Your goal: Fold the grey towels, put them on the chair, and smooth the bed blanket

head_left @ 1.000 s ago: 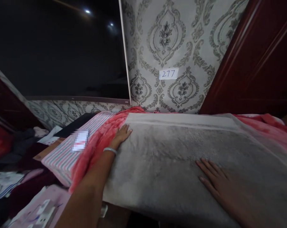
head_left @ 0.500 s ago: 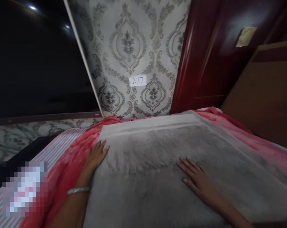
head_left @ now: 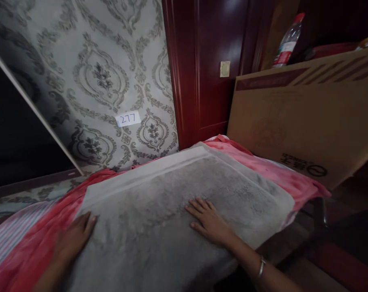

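A grey towel [head_left: 159, 202] lies spread flat over a red-pink blanket [head_left: 275, 170]. My left hand [head_left: 72, 239] rests flat at the towel's left edge, fingers stretched out, partly on the blanket. My right hand [head_left: 208, 221] lies palm down on the middle of the towel, fingers spread, a bangle on its wrist. Neither hand holds anything.
A large cardboard box [head_left: 308, 117] stands at the right behind the blanket, with a plastic bottle [head_left: 287, 40] above it. A dark red wooden door [head_left: 211, 69] and patterned wallpaper with a "277" label [head_left: 128, 119] are behind. A striped cloth [head_left: 10, 235] lies at the left.
The view has swung to the right, bringing the cardboard box and bottle into sight. Both hands stay flat on the towel in about the same places.
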Motion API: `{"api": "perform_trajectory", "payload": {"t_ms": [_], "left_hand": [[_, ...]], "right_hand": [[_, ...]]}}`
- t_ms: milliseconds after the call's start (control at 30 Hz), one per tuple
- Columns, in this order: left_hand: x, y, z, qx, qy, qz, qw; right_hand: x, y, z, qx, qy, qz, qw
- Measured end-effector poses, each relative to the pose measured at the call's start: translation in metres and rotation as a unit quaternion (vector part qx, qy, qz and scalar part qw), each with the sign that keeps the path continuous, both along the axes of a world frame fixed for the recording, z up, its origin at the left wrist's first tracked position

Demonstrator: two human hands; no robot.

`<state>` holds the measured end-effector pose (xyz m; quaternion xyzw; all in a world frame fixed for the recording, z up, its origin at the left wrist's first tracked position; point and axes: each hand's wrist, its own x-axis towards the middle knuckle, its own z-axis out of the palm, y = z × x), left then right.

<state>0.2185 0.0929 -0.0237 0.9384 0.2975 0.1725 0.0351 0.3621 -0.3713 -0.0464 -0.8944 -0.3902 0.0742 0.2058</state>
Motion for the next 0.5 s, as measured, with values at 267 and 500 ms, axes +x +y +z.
{"api": "perform_trajectory", "payload": {"t_ms": [267,500], "left_hand": [[-0.068,-0.108,-0.057,0.078,0.010,-0.183,0.980],[-0.094,-0.112,-0.086,0.094,-0.041,-0.166,0.981]], "right_hand": [[0.002,-0.004,-0.004,0.021,0.024,0.021,0.999],[0.010,-0.007,-0.032,0.025,0.029,0.045,0.998]]}}
